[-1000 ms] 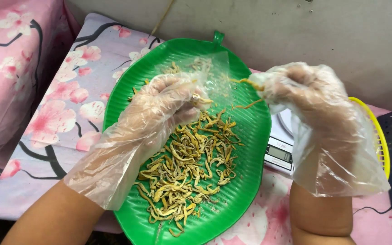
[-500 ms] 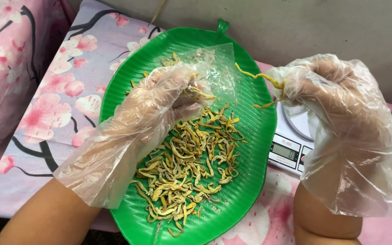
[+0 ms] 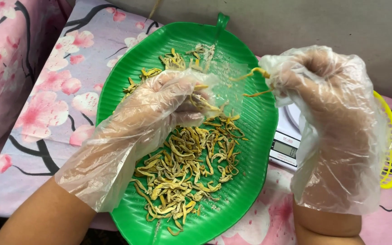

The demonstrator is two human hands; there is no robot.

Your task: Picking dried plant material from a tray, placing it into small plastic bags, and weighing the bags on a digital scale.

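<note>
Pinching yellow strips (image 3: 255, 81), the right hand (image 3: 327, 118) holds them above the green tray's (image 3: 250, 118) upper right; the left hand (image 3: 159, 109) grips a clump. Loose gloves may let strips slip off.

Both hands are in loose clear plastic gloves. Left hand (image 3: 159, 102) reaches in from bottom left, palm down, fingers curled in a pinch. Right hand (image 3: 327, 100) is raised, forearm upright, fingertips pinched together pointing left.
</note>
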